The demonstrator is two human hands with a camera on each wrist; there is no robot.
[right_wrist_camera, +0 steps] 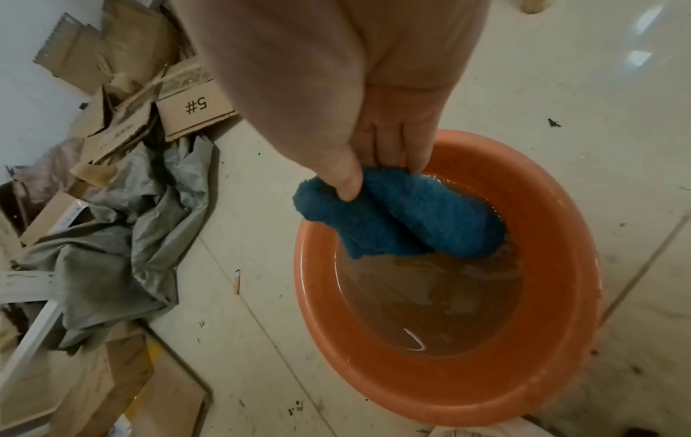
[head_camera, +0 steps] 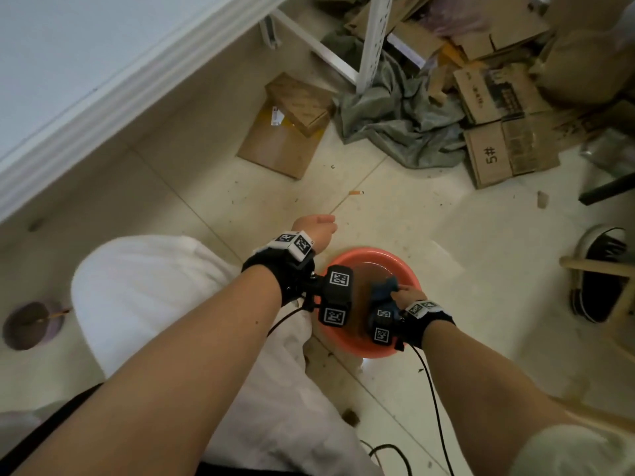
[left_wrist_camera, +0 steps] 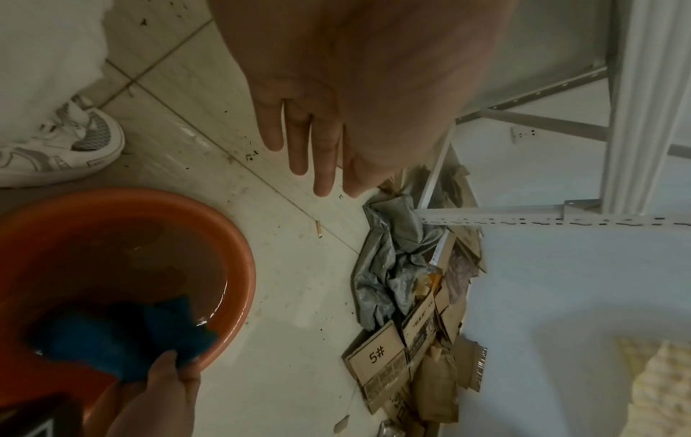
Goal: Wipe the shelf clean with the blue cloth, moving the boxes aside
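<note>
The blue cloth [right_wrist_camera: 396, 218] hangs bunched over the edge of an orange basin [right_wrist_camera: 553, 295] that holds murky brown water. My right hand [right_wrist_camera: 374, 171] pinches the cloth between thumb and fingers at the basin's rim; the same cloth [head_camera: 385, 286] and basin [head_camera: 347, 348] show in the head view. My left hand [left_wrist_camera: 318, 153] hovers above the tiled floor beside the basin, fingers straight, holding nothing. A white metal shelf frame [head_camera: 369, 39] stands beyond, with flattened cardboard boxes [head_camera: 494, 156] heaped at its foot.
A crumpled grey sheet [head_camera: 398, 118] lies by the shelf leg. Another flat cardboard piece [head_camera: 285, 132] lies near the white wall base. A cigarette butt [head_camera: 355, 193] and dirt specks dot the tiles. A shoe [head_camera: 598, 273] and a wooden stool leg [head_camera: 598, 266] are at right.
</note>
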